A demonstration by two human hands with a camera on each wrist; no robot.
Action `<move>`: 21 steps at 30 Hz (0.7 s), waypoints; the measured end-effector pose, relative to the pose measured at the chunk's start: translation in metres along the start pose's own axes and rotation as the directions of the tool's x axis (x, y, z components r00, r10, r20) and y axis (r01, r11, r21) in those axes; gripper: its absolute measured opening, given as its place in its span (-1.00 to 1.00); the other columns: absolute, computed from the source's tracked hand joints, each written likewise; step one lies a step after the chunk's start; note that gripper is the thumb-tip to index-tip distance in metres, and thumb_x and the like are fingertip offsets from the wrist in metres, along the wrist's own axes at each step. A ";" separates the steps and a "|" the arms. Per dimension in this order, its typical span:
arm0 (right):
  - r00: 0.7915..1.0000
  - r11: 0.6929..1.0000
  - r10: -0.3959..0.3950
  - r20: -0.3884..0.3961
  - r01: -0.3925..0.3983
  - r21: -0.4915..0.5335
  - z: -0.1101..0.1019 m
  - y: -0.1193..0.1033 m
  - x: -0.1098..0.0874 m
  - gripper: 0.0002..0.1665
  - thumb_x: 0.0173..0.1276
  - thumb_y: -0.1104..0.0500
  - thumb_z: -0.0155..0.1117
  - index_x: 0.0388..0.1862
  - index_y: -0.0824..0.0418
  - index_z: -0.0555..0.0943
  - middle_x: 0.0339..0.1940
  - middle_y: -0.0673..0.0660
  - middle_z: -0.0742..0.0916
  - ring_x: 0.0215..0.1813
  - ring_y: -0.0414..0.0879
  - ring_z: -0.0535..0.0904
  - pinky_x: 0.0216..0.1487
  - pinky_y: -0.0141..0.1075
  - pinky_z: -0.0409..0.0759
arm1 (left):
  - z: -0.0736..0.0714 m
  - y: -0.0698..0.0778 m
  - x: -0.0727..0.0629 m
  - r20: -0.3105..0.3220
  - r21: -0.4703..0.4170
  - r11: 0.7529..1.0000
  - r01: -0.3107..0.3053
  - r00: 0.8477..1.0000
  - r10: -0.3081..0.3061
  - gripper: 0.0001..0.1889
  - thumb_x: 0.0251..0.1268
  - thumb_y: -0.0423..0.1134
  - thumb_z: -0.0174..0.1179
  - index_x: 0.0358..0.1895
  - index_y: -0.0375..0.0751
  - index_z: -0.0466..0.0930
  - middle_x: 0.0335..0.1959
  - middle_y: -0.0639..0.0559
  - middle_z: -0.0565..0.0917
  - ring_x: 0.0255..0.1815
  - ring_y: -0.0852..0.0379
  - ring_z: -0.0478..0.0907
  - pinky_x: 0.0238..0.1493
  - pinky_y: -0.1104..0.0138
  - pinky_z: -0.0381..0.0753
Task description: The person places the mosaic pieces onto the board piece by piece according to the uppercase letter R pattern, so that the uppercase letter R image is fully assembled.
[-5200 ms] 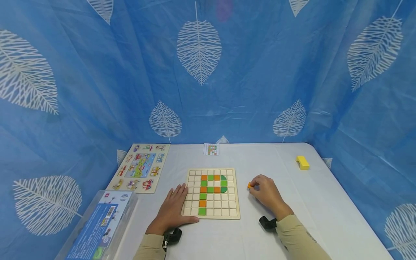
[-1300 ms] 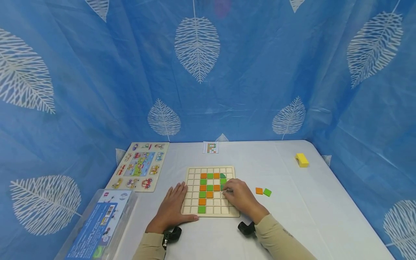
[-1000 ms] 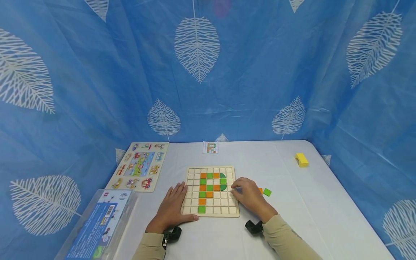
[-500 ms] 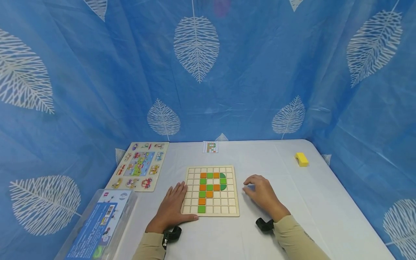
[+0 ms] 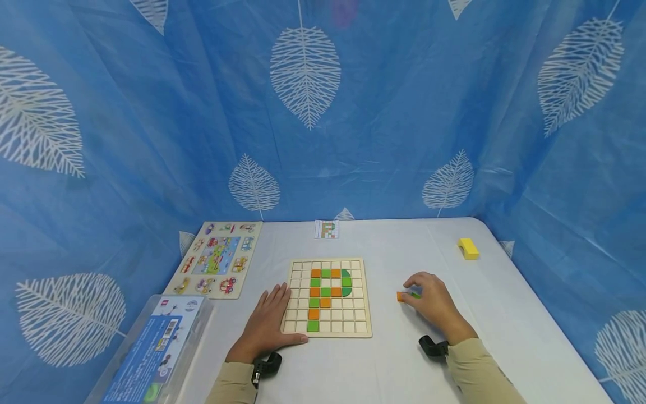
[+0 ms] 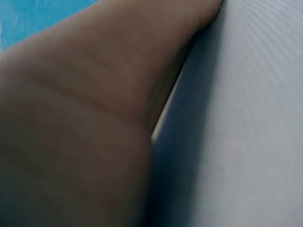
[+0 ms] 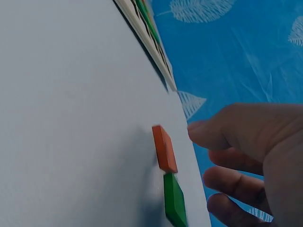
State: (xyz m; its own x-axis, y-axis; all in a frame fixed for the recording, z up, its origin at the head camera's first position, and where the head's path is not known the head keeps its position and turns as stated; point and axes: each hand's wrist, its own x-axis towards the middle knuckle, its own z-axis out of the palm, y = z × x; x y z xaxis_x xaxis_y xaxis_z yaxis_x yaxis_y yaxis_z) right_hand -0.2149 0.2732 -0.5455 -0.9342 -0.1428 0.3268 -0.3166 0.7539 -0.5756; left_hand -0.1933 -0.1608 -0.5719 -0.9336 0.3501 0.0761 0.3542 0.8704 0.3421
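My left hand lies flat with spread fingers along the left edge of the wooden grid board, its thumb by the near edge. Orange and green square tiles and two rounded green pieces sit in the board's cells in a P shape, with an orange tile beside the stem. To the right of the board, my right hand hovers over a loose orange tile and a loose green tile. Its thumb and fingers are apart, bent loosely, with nothing between them. The left wrist view is mostly palm.
A small pattern card lies behind the board. A vehicle picture puzzle and a clear plastic case stand at the left. Far right is a yellow arch block. Blue leaf-patterned cloth surrounds the white table.
Since the earliest frame, an orange tile has come onto the board beside the stem. My right hand has since left the board and moved right, over the loose tiles. My left hand stays put.
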 end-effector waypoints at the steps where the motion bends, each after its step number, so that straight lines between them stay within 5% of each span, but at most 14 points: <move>1: 1.000 1.000 0.012 0.009 -0.012 -0.002 -0.001 0.002 0.000 -0.78 0.17 0.28 0.68 -0.27 0.21 0.77 -0.15 0.10 0.75 0.00 0.17 0.66 0.08 0.14 0.65 | 0.000 0.000 0.000 0.001 0.001 1.000 0.000 1.000 0.000 0.43 -0.13 0.72 0.27 0.67 -0.31 0.15 0.68 -0.17 0.16 0.69 -0.14 -0.01 0.64 -0.06 -0.12; 13: 0.984 0.995 0.102 0.146 -0.104 0.000 -0.010 0.006 -0.003 -0.74 0.17 0.34 0.61 -0.41 0.12 0.64 -0.27 0.01 0.63 -0.20 -0.05 0.53 -0.14 -0.07 0.60 | 0.001 -0.001 0.001 -0.006 0.008 1.000 -0.007 1.000 0.007 0.44 -0.14 0.73 0.25 0.67 -0.31 0.16 0.67 -0.17 0.17 0.69 -0.14 0.00 0.64 -0.07 -0.10; 21: 0.982 0.994 0.105 0.155 -0.109 0.015 -0.010 0.005 -0.005 -0.74 0.16 0.44 0.54 -0.40 0.15 0.65 -0.30 0.02 0.60 -0.27 -0.09 0.51 -0.24 -0.16 0.59 | 0.002 -0.002 0.000 -0.008 0.017 1.000 -0.008 1.000 0.008 0.44 -0.15 0.75 0.25 0.67 -0.30 0.15 0.68 -0.16 0.16 0.69 -0.13 -0.01 0.64 -0.06 -0.09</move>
State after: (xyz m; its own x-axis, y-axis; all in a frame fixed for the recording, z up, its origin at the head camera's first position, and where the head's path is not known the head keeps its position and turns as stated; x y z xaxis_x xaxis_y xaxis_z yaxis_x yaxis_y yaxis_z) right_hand -0.2097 0.2843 -0.5422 -0.9764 -0.1607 0.1441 -0.2156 0.7554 -0.6187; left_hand -0.1941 -0.1619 -0.5745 -0.9310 0.3546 0.0862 0.3627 0.8731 0.3259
